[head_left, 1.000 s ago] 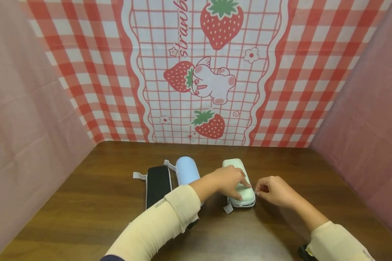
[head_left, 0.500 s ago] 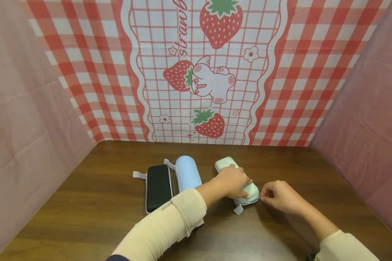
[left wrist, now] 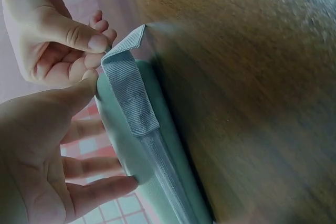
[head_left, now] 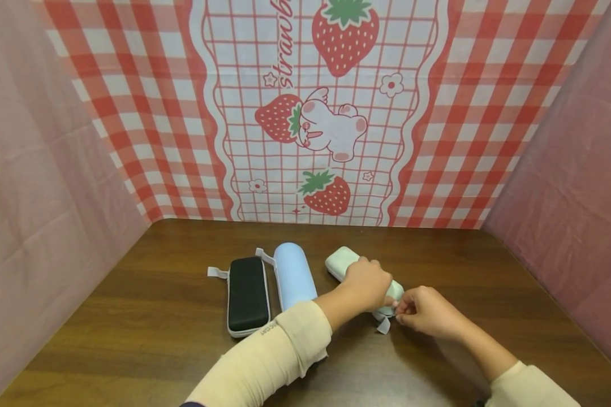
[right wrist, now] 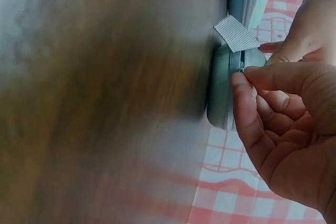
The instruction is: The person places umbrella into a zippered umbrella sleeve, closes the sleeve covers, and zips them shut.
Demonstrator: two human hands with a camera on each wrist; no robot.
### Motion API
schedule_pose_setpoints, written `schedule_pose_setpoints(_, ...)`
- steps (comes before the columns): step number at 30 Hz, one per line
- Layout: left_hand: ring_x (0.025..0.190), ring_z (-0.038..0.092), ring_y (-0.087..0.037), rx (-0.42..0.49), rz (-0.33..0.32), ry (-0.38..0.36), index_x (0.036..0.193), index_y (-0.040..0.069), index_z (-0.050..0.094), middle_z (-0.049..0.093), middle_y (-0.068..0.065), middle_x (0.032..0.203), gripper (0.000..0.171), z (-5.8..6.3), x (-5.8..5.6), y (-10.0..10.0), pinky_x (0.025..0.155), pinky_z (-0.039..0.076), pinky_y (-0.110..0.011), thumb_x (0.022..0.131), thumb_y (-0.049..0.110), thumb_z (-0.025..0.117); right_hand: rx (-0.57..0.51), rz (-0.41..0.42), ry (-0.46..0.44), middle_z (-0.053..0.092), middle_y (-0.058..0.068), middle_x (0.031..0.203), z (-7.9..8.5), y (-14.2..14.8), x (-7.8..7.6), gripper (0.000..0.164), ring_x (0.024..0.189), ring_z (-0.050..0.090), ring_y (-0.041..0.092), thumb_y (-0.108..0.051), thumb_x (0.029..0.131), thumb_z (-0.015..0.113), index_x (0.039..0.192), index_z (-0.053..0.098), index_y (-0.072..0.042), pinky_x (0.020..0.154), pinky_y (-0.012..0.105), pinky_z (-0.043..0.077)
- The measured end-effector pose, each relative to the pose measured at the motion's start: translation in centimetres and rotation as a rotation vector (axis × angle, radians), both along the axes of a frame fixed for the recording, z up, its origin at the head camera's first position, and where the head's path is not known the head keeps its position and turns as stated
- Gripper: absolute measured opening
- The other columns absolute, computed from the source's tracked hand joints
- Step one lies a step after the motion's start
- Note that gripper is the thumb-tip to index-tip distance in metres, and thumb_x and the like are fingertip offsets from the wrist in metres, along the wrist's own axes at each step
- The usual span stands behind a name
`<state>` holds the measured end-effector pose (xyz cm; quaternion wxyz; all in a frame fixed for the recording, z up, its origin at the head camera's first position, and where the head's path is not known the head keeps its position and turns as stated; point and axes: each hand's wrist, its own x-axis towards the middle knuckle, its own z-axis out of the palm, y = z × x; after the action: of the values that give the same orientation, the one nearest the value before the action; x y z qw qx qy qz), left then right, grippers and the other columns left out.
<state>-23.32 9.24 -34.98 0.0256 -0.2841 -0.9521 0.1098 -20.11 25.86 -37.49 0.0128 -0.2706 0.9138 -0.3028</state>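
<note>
A pale green zippered case lies slanted on the table, a grey fabric tab folded out at its near end. Across its top reaches my left hand, holding the case steady with the thumb at the near end and the fingers along the side. My right hand is at that same end. Between its thumb and forefinger, in the right wrist view, it pinches the zipper pull, mostly covered by the fingertips. The zipper track runs along the case's edge beside the tab.
To the left, a black case and a light blue case lie side by side, each with a grey tab at the far left. The left sleeve overlaps the blue case's near end. A strawberry-print checked cloth hangs behind the brown table.
The green case has turned, its far end swinging left and its near end slightly right, with my left hand moving along. My right hand has stayed at the zipper end, shifting slightly.
</note>
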Motion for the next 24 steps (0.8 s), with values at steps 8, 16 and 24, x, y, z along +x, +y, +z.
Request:
schedule_pose_setpoints(8,0.098,0.056,-0.021,-0.025,-0.002,-0.023,0.111,0.032,0.07,0.062,0.002,0.106,0.051,0.8,-0.2,-0.9,0.065,0.052,-0.036,0.081,0.072,0.058,0.003,-0.039,-0.019,0.059,-0.009,0.06,0.1,-0.4,0.0,0.014,0.048,0.052,0.003,0.001,0.078,0.073,0.071,0.068,-0.01,0.044,0.024,0.047)
schedule_pose_setpoints(16,0.108,0.057,-0.019,0.045,-0.075,-0.17,0.12,0.028,0.068,0.062,0.004,0.119,0.043,2.0,-1.9,-3.8,0.088,0.05,-0.046,0.079,0.039,0.077,0.122,-0.067,0.181,0.056,-0.015,0.062,0.1,0.2,-1.0,0.02,0.057,0.047,-0.001,0.0,0.074,0.074,0.066,0.066,-0.017,0.053,0.023,0.044)
schedule_pose_setpoints(24,0.112,0.056,-0.014,0.112,-0.137,-0.279,0.14,0.032,0.052,0.059,0.001,0.129,0.072,1.5,-3.3,-5.8,0.09,0.046,-0.029,0.076,0.018,0.082,0.122,-0.088,0.188,0.054,-0.015,0.062,0.2,0.4,-1.2,0.02,0.058,0.047,-0.001,-0.001,0.071,0.073,0.066,0.063,-0.018,0.054,0.023,0.044)
